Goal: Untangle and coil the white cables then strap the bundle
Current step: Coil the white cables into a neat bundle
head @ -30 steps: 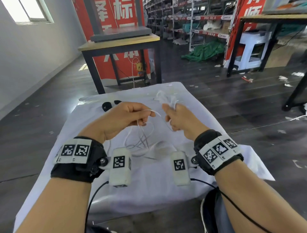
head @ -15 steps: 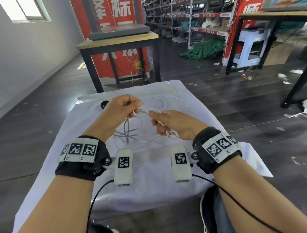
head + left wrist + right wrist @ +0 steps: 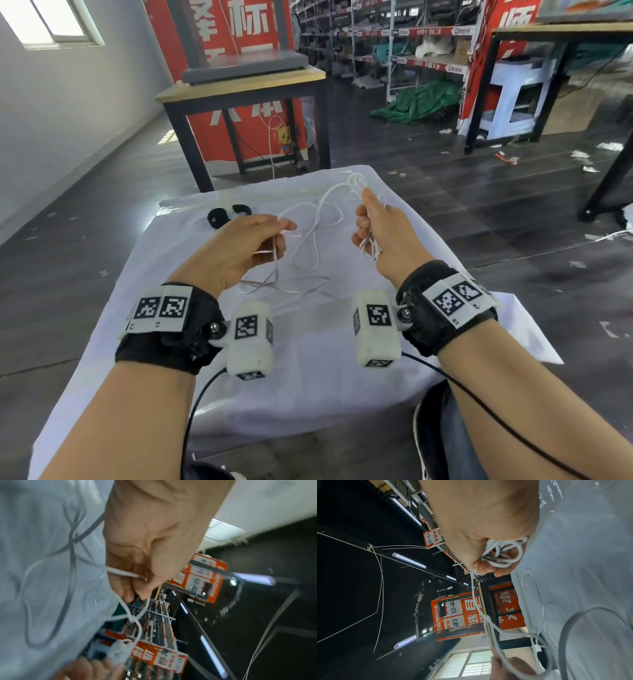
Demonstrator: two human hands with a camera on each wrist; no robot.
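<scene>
Hands drawn apart from where they met half a second ago, the right hand [image 3: 383,233] clamps a gathered coil of white cables [image 3: 318,236] while left hand [image 3: 239,250] fingers pinch one strand, slack looping between them over the cloth-covered surface [image 3: 308,359], two black straps [image 3: 224,214] beyond the left fingers awaiting the bundle.

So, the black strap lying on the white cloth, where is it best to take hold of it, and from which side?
Probably the near arc of the black strap, pinched from above. It lies flat on the white cloth as an open loop just beyond the left hand, so its band is free to pinch. Both that hand and the right hand grip the white cables, so one must let go first.
</scene>
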